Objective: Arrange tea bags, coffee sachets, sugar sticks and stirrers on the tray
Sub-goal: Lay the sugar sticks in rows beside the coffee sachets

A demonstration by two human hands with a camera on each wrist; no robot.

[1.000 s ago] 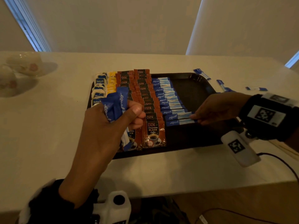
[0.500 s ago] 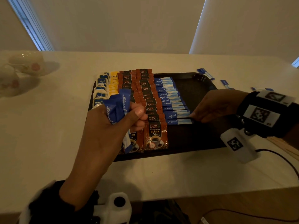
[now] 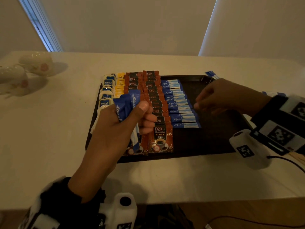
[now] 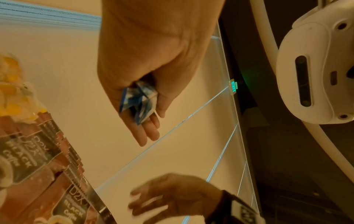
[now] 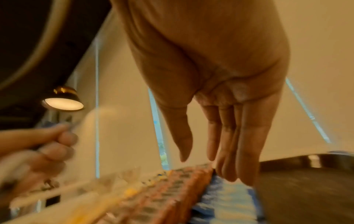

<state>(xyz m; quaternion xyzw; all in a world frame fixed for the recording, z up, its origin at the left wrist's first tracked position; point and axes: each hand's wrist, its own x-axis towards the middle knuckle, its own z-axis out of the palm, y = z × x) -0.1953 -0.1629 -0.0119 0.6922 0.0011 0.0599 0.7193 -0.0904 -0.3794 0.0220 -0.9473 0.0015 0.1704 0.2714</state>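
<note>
A dark tray (image 3: 206,142) holds rows of tea bags (image 3: 107,90), yellow sachets (image 3: 119,86), brown coffee sachets (image 3: 160,139) and a column of blue sugar sticks (image 3: 178,103). My left hand (image 3: 145,113) hovers over the tray's left half and grips a bundle of blue sugar sticks (image 3: 127,103), whose ends show in its fist (image 4: 139,100) in the left wrist view. My right hand (image 3: 196,105) hangs just right of the sugar column. Its fingers (image 5: 220,136) are straight and hold nothing, above the sugar sticks (image 5: 226,201).
Two floral cups (image 3: 34,63) stand at the table's far left. Loose sugar sticks (image 3: 212,75) lie beyond the tray's far right corner. Wooden stirrers (image 3: 297,157) and a black cable (image 3: 288,162) lie right of the tray. The table's front edge is close.
My right hand has left the end of the nearest sugar stick and lifted back along the column, now empty. My left hand has kept its bundle and place.
</note>
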